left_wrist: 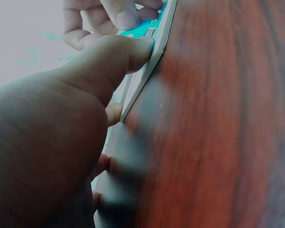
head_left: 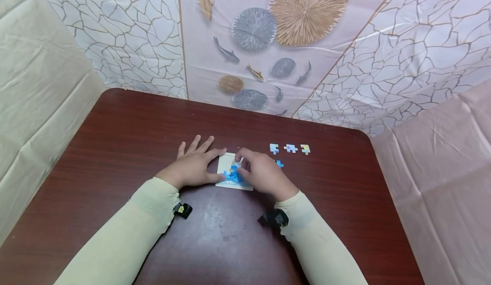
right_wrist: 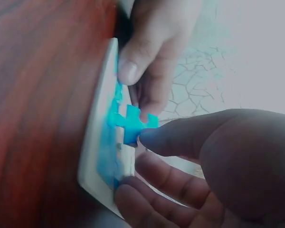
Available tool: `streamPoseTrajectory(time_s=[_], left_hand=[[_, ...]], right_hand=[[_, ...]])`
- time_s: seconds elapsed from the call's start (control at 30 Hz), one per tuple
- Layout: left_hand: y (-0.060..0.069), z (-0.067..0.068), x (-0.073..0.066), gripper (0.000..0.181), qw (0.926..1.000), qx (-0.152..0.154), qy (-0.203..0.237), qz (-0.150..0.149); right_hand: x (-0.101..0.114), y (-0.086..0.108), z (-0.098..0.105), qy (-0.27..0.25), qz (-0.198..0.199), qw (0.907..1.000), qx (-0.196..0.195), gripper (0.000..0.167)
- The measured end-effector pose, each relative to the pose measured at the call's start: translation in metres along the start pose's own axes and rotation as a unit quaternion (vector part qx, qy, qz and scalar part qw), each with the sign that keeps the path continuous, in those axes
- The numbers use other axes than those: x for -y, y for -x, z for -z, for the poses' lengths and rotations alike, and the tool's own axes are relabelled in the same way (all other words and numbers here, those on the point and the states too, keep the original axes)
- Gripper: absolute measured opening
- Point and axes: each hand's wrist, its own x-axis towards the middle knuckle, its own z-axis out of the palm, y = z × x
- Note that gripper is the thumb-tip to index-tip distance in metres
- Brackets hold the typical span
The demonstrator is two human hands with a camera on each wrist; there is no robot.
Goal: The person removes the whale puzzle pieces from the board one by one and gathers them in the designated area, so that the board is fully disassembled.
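A small white puzzle board (head_left: 225, 162) lies on the dark red table, with blue puzzle pieces (head_left: 227, 175) in its lower part. At its left side is my left hand (head_left: 190, 168), fingers spread; the thumb (left_wrist: 118, 54) presses on the board and the index fingertip touches its upper left edge. Over the board, my right hand (head_left: 264, 173) pinches a blue puzzle piece (right_wrist: 132, 126) between thumb and index finger. That piece stands tilted up from the board in the right wrist view. My right hand hides the board's right part in the head view.
Right of the board lie three loose puzzle pieces in a row: one white-blue piece (head_left: 274, 148), a middle piece (head_left: 290, 148) and a yellow-marked piece (head_left: 305, 149). A blue piece (head_left: 280, 164) lies nearer, partly behind my right hand. Patterned cloth (head_left: 145, 33) hangs behind the table (head_left: 333, 199).
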Motion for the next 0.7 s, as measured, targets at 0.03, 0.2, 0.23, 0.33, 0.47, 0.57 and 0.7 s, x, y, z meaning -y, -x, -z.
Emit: streamPoseTrajectory(time_s=[0.03, 0.2, 0.23, 0.33, 0.47, 0.57, 0.7], left_hand=[[0.000, 0.000, 0.000, 0.091, 1.0000, -0.001, -0.001, 0.000], [0.000, -0.001, 0.000, 0.092, 1.0000, -0.001, -0.004, 0.001], [0.000, -0.001, 0.000, 0.092, 1.0000, -0.001, -0.004, 0.001], [0.000, -0.001, 0.000, 0.092, 1.0000, -0.002, -0.003, 0.001], [0.000, -0.001, -0.001, 0.092, 1.0000, -0.005, -0.001, 0.001], [0.000, -0.001, -0.001, 0.092, 1.0000, -0.005, 0.000, 0.001], [0.001, 0.000, -0.002, 0.092, 1.0000, -0.005, 0.002, 0.002]], right_hand=[[-0.001, 0.000, 0.001, -0.015, -0.001, 0.9999, 0.003, 0.021], [-0.004, 0.002, 0.007, -0.080, -0.004, 0.9965, 0.023, 0.016], [-0.005, 0.002, 0.007, -0.087, -0.006, 0.9958, 0.026, 0.015], [-0.009, 0.005, 0.008, -0.103, -0.013, 0.9942, 0.027, 0.013], [-0.015, 0.010, 0.011, -0.111, -0.029, 0.9933, 0.014, 0.011], [-0.022, 0.015, 0.016, -0.113, -0.048, 0.9924, 0.001, 0.010], [-0.034, 0.021, 0.024, -0.122, -0.080, 0.9892, -0.013, 0.011]])
